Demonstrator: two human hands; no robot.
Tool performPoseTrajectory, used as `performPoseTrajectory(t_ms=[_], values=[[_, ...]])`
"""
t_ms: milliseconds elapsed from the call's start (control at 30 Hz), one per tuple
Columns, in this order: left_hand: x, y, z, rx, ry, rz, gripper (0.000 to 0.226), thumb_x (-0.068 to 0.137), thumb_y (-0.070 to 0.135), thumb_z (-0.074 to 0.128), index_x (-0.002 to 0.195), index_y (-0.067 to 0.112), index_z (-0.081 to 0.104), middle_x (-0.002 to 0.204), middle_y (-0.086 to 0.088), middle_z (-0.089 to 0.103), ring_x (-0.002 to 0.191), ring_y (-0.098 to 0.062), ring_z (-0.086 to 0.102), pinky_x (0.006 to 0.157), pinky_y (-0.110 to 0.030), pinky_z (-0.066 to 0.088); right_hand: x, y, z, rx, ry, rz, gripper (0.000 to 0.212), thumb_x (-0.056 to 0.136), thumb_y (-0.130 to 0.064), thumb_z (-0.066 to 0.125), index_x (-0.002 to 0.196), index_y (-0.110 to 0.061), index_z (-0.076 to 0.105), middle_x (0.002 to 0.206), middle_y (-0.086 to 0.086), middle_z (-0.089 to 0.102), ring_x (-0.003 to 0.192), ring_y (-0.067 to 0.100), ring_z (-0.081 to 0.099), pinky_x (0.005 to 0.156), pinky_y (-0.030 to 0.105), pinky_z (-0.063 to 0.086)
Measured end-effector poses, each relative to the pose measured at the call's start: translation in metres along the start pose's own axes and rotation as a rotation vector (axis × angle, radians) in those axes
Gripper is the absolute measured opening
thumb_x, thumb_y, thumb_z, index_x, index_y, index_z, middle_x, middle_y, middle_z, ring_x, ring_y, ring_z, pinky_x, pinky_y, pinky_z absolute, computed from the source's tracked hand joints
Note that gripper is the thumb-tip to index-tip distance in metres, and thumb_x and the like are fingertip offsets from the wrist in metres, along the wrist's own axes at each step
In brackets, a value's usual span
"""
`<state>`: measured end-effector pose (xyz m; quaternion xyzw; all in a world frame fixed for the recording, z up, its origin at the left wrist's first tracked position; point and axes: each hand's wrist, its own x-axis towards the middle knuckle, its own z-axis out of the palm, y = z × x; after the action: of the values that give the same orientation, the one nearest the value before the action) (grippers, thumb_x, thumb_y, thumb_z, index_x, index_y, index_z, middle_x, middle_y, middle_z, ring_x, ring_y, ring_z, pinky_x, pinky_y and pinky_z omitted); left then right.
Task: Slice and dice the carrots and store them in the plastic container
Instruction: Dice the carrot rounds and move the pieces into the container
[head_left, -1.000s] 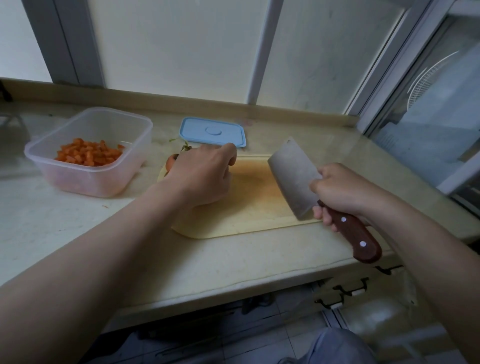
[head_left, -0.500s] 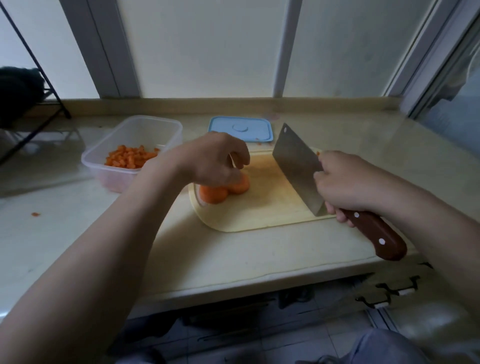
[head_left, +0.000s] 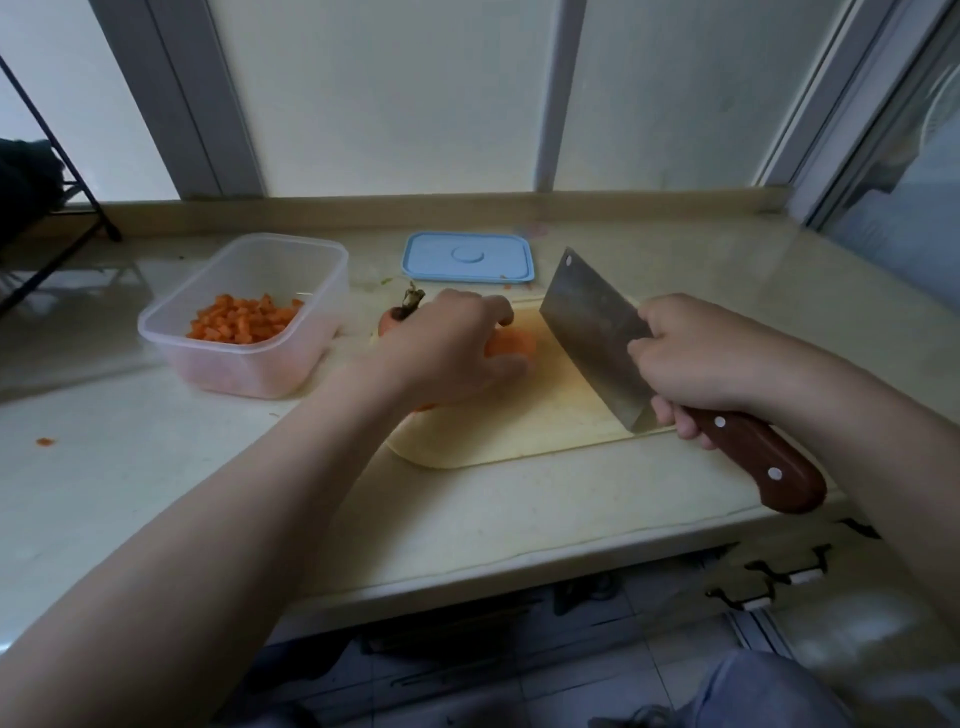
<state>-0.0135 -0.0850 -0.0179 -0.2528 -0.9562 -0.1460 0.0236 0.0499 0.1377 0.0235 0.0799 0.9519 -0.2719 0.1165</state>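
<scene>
An orange carrot piece (head_left: 511, 344) lies on the pale cutting board (head_left: 519, 431), and my left hand (head_left: 452, 348) curls over it and grips it. A carrot top with its stem (head_left: 397, 314) sits just left of that hand at the board's edge. My right hand (head_left: 691, 358) grips a cleaver (head_left: 592, 338) by its wooden handle (head_left: 758, 462), blade tilted above the board to the right of the carrot. A clear plastic container (head_left: 249, 317) on the left holds diced carrot (head_left: 241, 325).
The container's blue lid (head_left: 467, 257) lies behind the board near the window ledge. A stray carrot bit (head_left: 45, 442) sits on the counter at left. A black metal rack (head_left: 52, 208) stands at the far left. The counter's front edge runs below the board.
My left hand has settled over the carrot piece on the board's left part. The cleaver stays raised in my right hand. The camera view has shifted slightly.
</scene>
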Motion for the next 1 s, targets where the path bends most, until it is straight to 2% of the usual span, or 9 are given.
performPoseTrajectory(t_ms=[133, 233, 333, 367, 433, 500, 600, 767, 1000], values=[[0.001, 0.002, -0.002, -0.212, -0.022, -0.055, 0.06, 0.08, 0.054, 0.073, 0.131, 0.025, 0.059, 0.112, 0.009, 0.066, 0.097, -0.009, 0.059, 0.081, -0.027, 0.045, -0.006, 0.004, -0.006, -0.025, 0.002, -0.006, 0.031, 0.103, -0.012, 0.038, 0.133, -0.01, 0.045, 0.074, 0.028, 0.071, 0.049, 0.028, 0.062, 0.049, 0.037, 0.055], [-0.004, -0.003, -0.003, -0.056, -0.044, -0.027, 0.049, 0.084, 0.049, 0.068, 0.131, 0.036, 0.059, 0.12, 0.014, 0.064, 0.11, -0.01, 0.056, 0.093, -0.033, 0.045, -0.012, 0.005, -0.006, -0.03, -0.006, -0.005, 0.027, 0.104, -0.013, 0.038, 0.13, -0.01, 0.045, 0.075, 0.029, 0.071, 0.048, 0.028, 0.061, 0.048, 0.036, 0.054], [-0.004, 0.003, 0.007, -0.01, 0.007, 0.023, 0.037, 0.09, 0.046, 0.064, 0.126, 0.035, 0.063, 0.118, 0.016, 0.064, 0.116, -0.011, 0.054, 0.078, -0.008, 0.032, -0.016, 0.003, -0.004, -0.044, -0.005, -0.015, 0.023, 0.104, -0.014, 0.038, 0.122, -0.005, 0.049, 0.074, 0.03, 0.07, 0.049, 0.03, 0.061, 0.048, 0.037, 0.055], [-0.002, 0.006, 0.01, -0.011, 0.026, 0.054, 0.034, 0.091, 0.046, 0.064, 0.121, 0.03, 0.066, 0.113, 0.012, 0.066, 0.112, -0.013, 0.056, 0.073, -0.01, 0.035, -0.016, 0.002, -0.002, -0.046, -0.004, -0.017, 0.024, 0.105, -0.014, 0.038, 0.124, -0.005, 0.048, 0.074, 0.029, 0.07, 0.049, 0.03, 0.062, 0.048, 0.037, 0.055], [0.001, 0.011, 0.017, -0.01, 0.051, 0.111, 0.034, 0.089, 0.051, 0.063, 0.107, 0.023, 0.069, 0.1, 0.006, 0.067, 0.097, -0.018, 0.058, 0.078, -0.032, 0.049, -0.017, 0.001, 0.0, -0.043, -0.003, -0.022, 0.027, 0.106, -0.015, 0.038, 0.131, -0.007, 0.045, 0.075, 0.028, 0.07, 0.048, 0.027, 0.061, 0.049, 0.036, 0.055], [0.001, 0.012, 0.021, -0.018, 0.076, 0.12, 0.036, 0.088, 0.054, 0.062, 0.1, 0.021, 0.069, 0.093, 0.005, 0.065, 0.088, -0.017, 0.056, 0.079, -0.041, 0.052, -0.016, 0.0, 0.001, -0.047, 0.001, -0.023, 0.029, 0.106, -0.016, 0.038, 0.134, -0.009, 0.042, 0.076, 0.026, 0.07, 0.047, 0.025, 0.061, 0.048, 0.035, 0.054], [0.0, 0.012, 0.023, -0.06, 0.1, 0.17, 0.033, 0.088, 0.05, 0.065, 0.105, 0.022, 0.07, 0.097, 0.004, 0.065, 0.09, -0.016, 0.057, 0.08, -0.041, 0.051, -0.015, 0.001, -0.001, -0.048, 0.011, -0.016, 0.027, 0.107, -0.018, 0.038, 0.133, -0.01, 0.043, 0.076, 0.025, 0.07, 0.047, 0.024, 0.061, 0.046, 0.034, 0.053], [-0.001, 0.006, 0.022, -0.117, 0.122, 0.332, 0.015, 0.088, 0.019, 0.07, 0.102, 0.017, 0.076, 0.106, 0.0, 0.066, 0.094, -0.018, 0.062, 0.083, -0.031, 0.049, -0.019, 0.0, 0.002, -0.061, 0.016, -0.004, 0.018, 0.107, -0.021, 0.038, 0.123, -0.016, 0.045, 0.077, 0.023, 0.07, 0.046, 0.022, 0.061, 0.046, 0.033, 0.053], [0.003, 0.011, 0.033, -0.055, 0.195, 0.403, 0.018, 0.092, 0.021, 0.062, 0.087, 0.01, 0.075, 0.092, -0.005, 0.065, 0.08, -0.022, 0.061, 0.068, -0.041, 0.051, -0.027, -0.001, -0.005, -0.078, 0.049, -0.029, 0.018, 0.107, -0.015, 0.04, 0.119, -0.004, 0.047, 0.075, 0.026, 0.07, 0.04, 0.02, 0.059, 0.044, 0.032, 0.052]])
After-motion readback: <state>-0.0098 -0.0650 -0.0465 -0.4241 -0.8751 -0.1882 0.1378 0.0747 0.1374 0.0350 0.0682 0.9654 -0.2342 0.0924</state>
